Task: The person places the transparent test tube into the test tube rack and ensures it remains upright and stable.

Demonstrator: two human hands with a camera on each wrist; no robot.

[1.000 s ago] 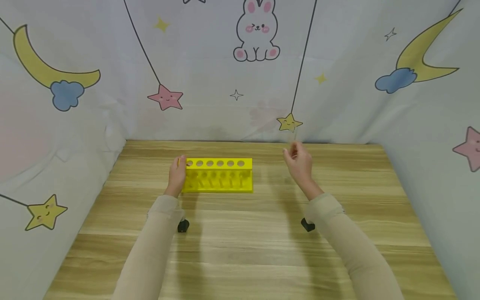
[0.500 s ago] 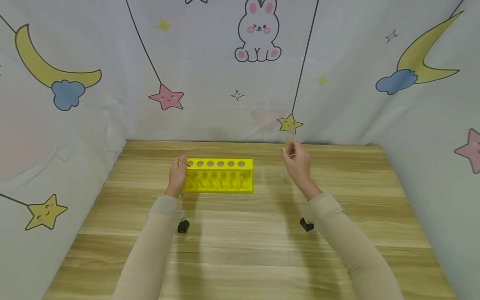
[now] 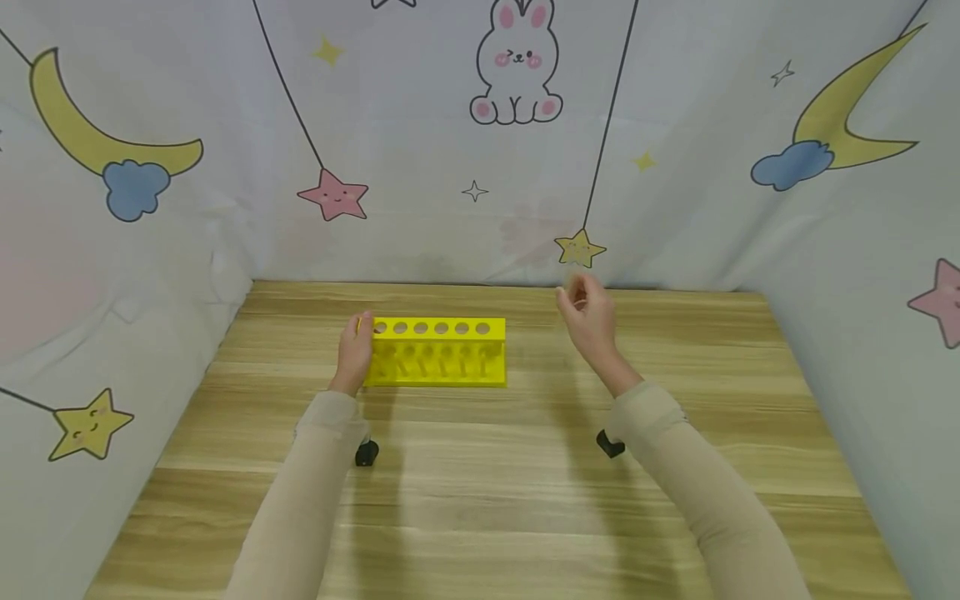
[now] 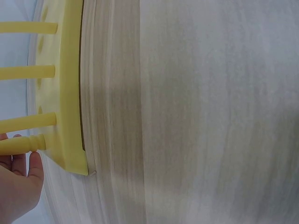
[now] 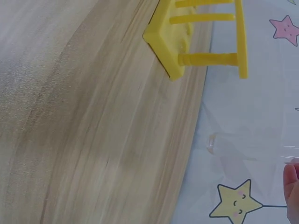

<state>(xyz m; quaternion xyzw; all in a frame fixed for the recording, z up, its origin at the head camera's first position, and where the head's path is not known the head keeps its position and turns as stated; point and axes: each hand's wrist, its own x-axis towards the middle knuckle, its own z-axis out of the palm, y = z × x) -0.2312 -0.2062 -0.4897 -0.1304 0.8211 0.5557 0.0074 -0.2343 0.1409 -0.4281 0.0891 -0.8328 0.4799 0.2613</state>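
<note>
A yellow test tube rack [image 3: 435, 379] stands on the wooden table, with a row of round holes along its top shelf. My left hand [image 3: 352, 354] grips the left end of the rack; in the left wrist view its fingers and thumb curl round the end post [image 4: 21, 145]. To the right of the rack, my right hand [image 3: 592, 325] is raised over the table and pinches a clear test tube [image 5: 247, 145]. The tube is see-through and hard to make out in the head view; its rounded end shows in the right wrist view.
The wooden table [image 3: 465, 508] runs back to a white printed curtain [image 3: 420, 150] that encloses it on the back and both sides. Black camera parts [image 3: 367, 452] sit at both wrists, below the beige sleeves [image 3: 296, 500].
My right hand has drifted slightly left and a little farther back with the test tube. The left hand and the rack have stayed in place.
</note>
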